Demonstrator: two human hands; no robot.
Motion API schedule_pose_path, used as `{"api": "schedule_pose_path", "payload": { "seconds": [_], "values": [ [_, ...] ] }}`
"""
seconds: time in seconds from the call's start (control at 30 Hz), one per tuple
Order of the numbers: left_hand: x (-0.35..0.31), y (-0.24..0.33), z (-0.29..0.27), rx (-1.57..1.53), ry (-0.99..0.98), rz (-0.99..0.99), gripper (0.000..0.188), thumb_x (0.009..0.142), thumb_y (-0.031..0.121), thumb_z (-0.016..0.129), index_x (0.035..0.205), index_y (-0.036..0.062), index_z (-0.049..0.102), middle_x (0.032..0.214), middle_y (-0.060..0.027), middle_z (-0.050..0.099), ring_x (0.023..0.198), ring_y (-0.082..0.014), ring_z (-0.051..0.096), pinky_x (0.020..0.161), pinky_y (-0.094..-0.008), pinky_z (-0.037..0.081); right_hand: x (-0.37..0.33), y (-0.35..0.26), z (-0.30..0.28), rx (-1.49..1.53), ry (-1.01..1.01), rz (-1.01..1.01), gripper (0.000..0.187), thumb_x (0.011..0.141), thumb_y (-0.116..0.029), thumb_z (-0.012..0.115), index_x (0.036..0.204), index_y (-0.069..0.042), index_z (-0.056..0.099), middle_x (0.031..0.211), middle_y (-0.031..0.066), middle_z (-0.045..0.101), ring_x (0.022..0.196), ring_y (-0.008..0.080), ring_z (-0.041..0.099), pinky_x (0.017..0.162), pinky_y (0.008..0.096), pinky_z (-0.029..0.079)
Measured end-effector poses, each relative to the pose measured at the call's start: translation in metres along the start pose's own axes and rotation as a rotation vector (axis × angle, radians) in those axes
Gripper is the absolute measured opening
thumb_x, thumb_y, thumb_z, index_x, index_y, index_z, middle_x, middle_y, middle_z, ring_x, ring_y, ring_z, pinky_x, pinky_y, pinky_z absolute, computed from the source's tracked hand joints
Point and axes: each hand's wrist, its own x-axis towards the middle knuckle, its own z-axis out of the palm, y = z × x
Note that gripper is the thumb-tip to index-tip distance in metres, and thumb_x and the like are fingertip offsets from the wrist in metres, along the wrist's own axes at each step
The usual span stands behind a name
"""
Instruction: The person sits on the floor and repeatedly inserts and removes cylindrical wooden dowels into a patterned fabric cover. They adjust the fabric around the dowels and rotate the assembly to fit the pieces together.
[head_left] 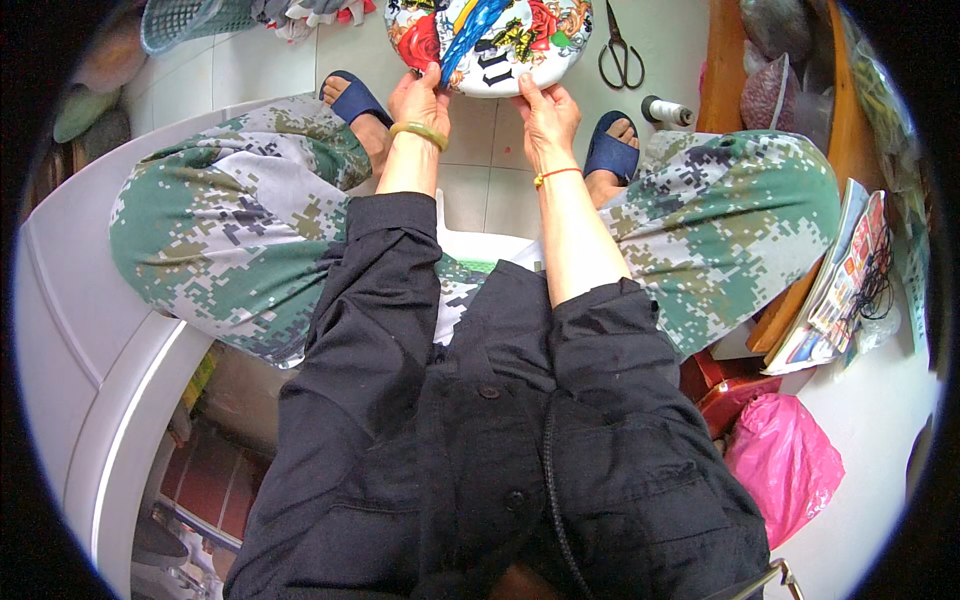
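A round cushion (500,45) with a bright flower and bird print lies on the tiled floor in front of my feet. My left hand (420,100) grips its near edge on the left, with a yellow-green bangle on the wrist. My right hand (548,115) holds the near edge on the right, a thin orange string around the wrist. Both arms reach forward between my knees, in black sleeves pushed up. I sit in camouflage trousers and blue sandals.
Black scissors (621,55) lie on the tiles right of the cushion, a spool of thread (668,110) beside them. A wooden bench (730,70) with bags stands at right, magazines (845,280) and a pink bag (785,460) below. A white cabinet (90,330) is at left.
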Motion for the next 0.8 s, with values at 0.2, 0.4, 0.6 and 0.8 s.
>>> {"api": "schedule_pose_path", "payload": {
  "seconds": [0.2, 0.4, 0.6, 0.8],
  "values": [
    [-0.01, 0.018, -0.007, -0.233, -0.322, -0.199, 0.072, 0.108, 0.045, 0.07, 0.165, 0.0096, 0.045, 0.163, -0.015, 0.054, 0.152, -0.037, 0.049, 0.129, -0.0617, 0.037, 0.002, 0.001, -0.003, 0.004, -0.09, 0.138, 0.043, 0.102, -0.015, 0.083, 0.137, 0.002, 0.064, 0.133, 0.0156, 0.074, 0.118, 0.027, 0.073, 0.101, 0.0461, 0.062],
    [-0.007, 0.018, -0.002, -0.26, -0.32, -0.164, 0.065, 0.106, 0.04, 0.073, 0.16, 0.0108, 0.052, 0.162, -0.0095, 0.057, 0.149, -0.0347, 0.052, 0.127, -0.061, 0.039, 0.004, -0.002, 0.002, -0.089, -0.068, 0.128, 0.046, 0.104, -0.025, 0.082, 0.136, 0.003, 0.065, 0.131, 0.0165, 0.074, 0.117, 0.029, 0.074, 0.1, 0.0493, 0.063],
    [-0.001, 0.02, -0.002, -0.096, -0.134, -0.115, 0.06, 0.109, 0.045, 0.068, 0.156, 0.0107, 0.056, 0.151, -0.0089, 0.067, 0.142, -0.0321, 0.059, 0.123, -0.0564, 0.045, 0.011, 0.0, -0.008, -0.196, -0.099, 0.14, 0.044, 0.106, -0.029, 0.079, 0.132, 0.004, 0.068, 0.125, 0.0132, 0.077, 0.114, 0.0266, 0.075, 0.1, 0.0454, 0.061],
    [0.032, 0.03, 0.028, -0.013, -0.238, 0.168, 0.063, 0.113, 0.056, 0.059, 0.143, 0.001, 0.064, 0.137, -0.0114, 0.074, 0.115, -0.0292, 0.073, 0.103, -0.0442, 0.058, 0.067, -0.035, 0.003, -0.477, 0.134, -0.22, 0.071, 0.112, -0.055, 0.055, 0.14, 0.01, 0.057, 0.135, 0.0263, 0.069, 0.124, 0.0347, 0.066, 0.109, 0.0434, 0.05]
  ]
}}
